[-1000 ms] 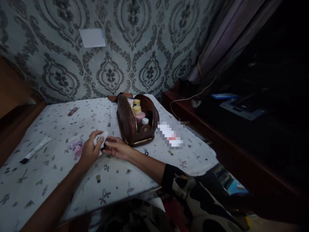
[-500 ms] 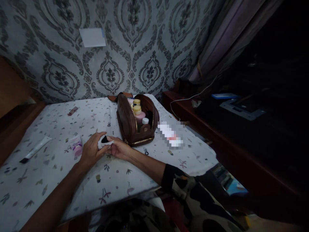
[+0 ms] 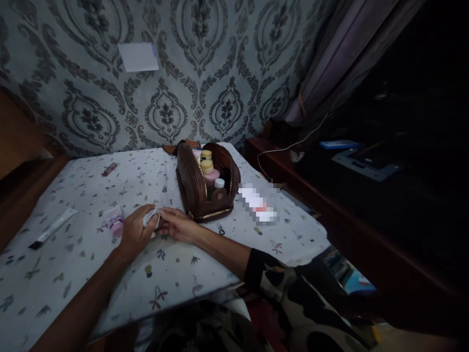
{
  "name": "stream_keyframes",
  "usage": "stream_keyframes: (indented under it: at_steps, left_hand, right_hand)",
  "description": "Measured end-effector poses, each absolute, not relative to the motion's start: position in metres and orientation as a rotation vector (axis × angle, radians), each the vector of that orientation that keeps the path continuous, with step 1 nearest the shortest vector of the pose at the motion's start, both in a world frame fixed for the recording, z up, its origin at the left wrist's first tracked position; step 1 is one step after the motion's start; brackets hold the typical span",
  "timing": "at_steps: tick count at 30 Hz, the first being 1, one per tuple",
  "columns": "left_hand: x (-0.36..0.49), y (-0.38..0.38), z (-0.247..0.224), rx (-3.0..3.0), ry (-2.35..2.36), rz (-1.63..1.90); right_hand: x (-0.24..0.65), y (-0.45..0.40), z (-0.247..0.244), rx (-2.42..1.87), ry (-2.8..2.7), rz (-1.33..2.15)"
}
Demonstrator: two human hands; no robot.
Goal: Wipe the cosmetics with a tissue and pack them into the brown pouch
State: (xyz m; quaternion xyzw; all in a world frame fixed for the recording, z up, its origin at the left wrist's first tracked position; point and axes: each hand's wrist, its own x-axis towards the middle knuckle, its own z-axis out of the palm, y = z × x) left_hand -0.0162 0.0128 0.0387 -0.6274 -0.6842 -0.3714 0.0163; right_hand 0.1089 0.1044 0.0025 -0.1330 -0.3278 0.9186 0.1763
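My left hand (image 3: 135,230) is closed round a crumpled white cloth or tissue (image 3: 151,218) above the table. My right hand (image 3: 178,225) meets it from the right, its fingers pinched at the edge of the white bundle. Whatever the bundle may wrap is hidden. Just right of my hands, an open brown bag (image 3: 192,183) holds yellow-lidded jars (image 3: 207,166), something pink and a white-capped bottle (image 3: 219,184). A pink and white tube (image 3: 116,222) lies left of my left hand.
The table (image 3: 198,274) has a patterned white cover. On it lie a white tube with a black cap (image 3: 53,229) at far left, a small reddish item (image 3: 109,169) further back and a blurred-out item (image 3: 258,204) right of the bag. Dark furniture stands at right.
The black part that showed inside the white bundle is now covered. My left fingers have folded over the bundle, and my right fingers have shifted slightly at its edge.
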Motion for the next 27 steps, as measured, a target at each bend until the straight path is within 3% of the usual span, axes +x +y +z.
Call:
stream_keyframes:
  at_steps: [19,27]
  left_hand:
    - [-0.019,0.013,0.046,-1.686,-2.275,-1.596]
    - [-0.017,0.015,0.050,-1.694,-2.356,-1.559]
  right_hand:
    - [0.113,0.107,0.006,-0.358,-0.985,2.647]
    - [0.111,0.104,0.005,-0.345,-0.891,2.598]
